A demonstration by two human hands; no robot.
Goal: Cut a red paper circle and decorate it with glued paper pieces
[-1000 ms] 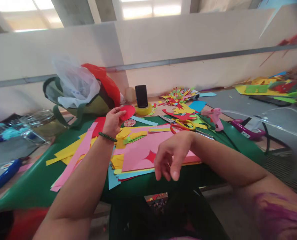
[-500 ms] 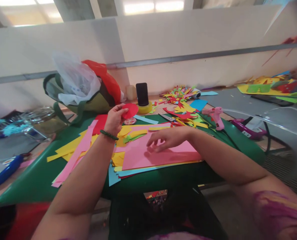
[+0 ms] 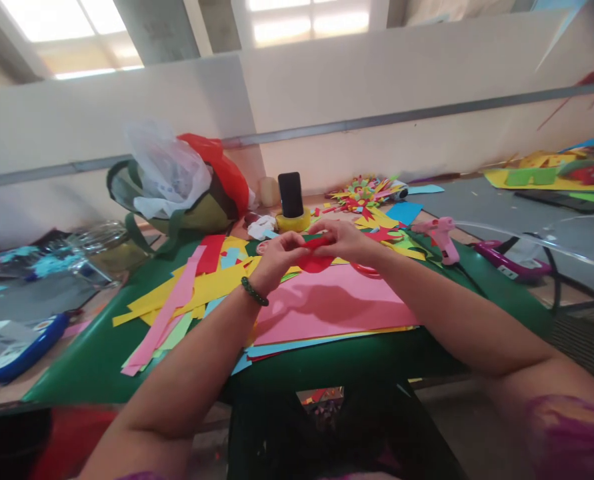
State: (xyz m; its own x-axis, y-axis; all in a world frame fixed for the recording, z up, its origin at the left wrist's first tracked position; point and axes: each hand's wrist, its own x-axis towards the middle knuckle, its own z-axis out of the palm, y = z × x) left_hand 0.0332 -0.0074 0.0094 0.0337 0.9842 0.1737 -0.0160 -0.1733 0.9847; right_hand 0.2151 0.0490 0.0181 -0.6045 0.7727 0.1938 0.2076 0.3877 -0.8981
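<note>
Between both hands is a red paper circle (image 3: 317, 262), raised above a pink sheet of paper (image 3: 327, 307). My left hand (image 3: 283, 257), with a green bead bracelet at the wrist, pinches its left edge. My right hand (image 3: 341, 240) grips its upper right part, and the paper looks bent along the top; the fingers cover some of it. Under the pink sheet lie yellow, blue and red sheets. Strips of yellow paper (image 3: 217, 283) and pink paper (image 3: 187, 293) spread to the left on the green tabletop (image 3: 91, 360).
A phone (image 3: 291, 195) stands in a yellow tape roll (image 3: 297, 221) at the back. A bag (image 3: 201, 210) is back left. To the right are a pink glue gun (image 3: 444, 239), a purple device (image 3: 509, 260) and a cord. A blue device (image 3: 29, 347) lies far left.
My left hand has brought the red circle rightward and down. My right hand has risen from the pink sheet and taken hold of the circle too. The view has shifted slightly.
</note>
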